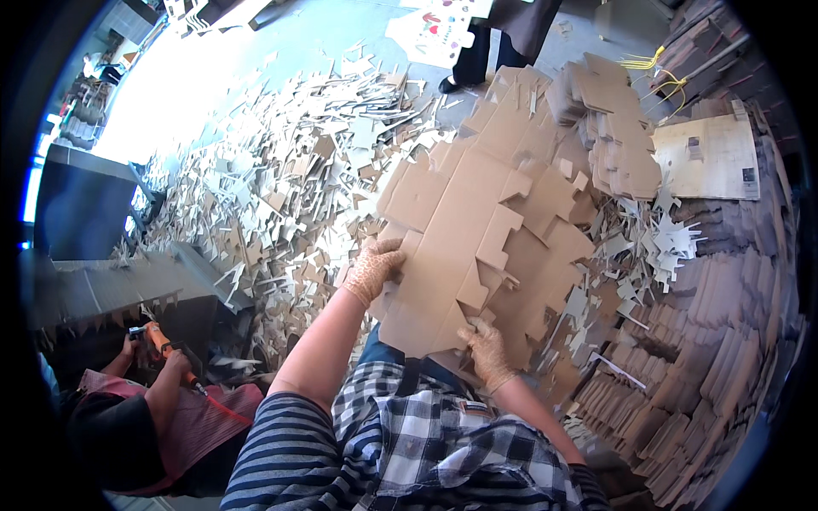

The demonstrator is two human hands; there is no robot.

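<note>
Between my two gloved hands is a flat, die-cut cardboard box blank (443,230), brown, with creases and notched flaps. My left hand (375,266) grips its left edge, fingers curled over the top face. At the near right corner my right hand (488,351) pinches the edge. Both gloves are tan and patterned. Beneath and beyond the held blank lie more brown cardboard blanks (545,294), partly hidden by it. Farther off, a stack of cut blanks (618,140) stands to the right.
Cardboard scraps (315,162) cover the floor at left and ahead. Piled blanks (699,366) line the right side, near a pale printed sheet (707,157). At lower left a co-worker (170,409) holds an orange power tool (159,339). Another person (503,43) stands ahead with a printed white blank (434,32).
</note>
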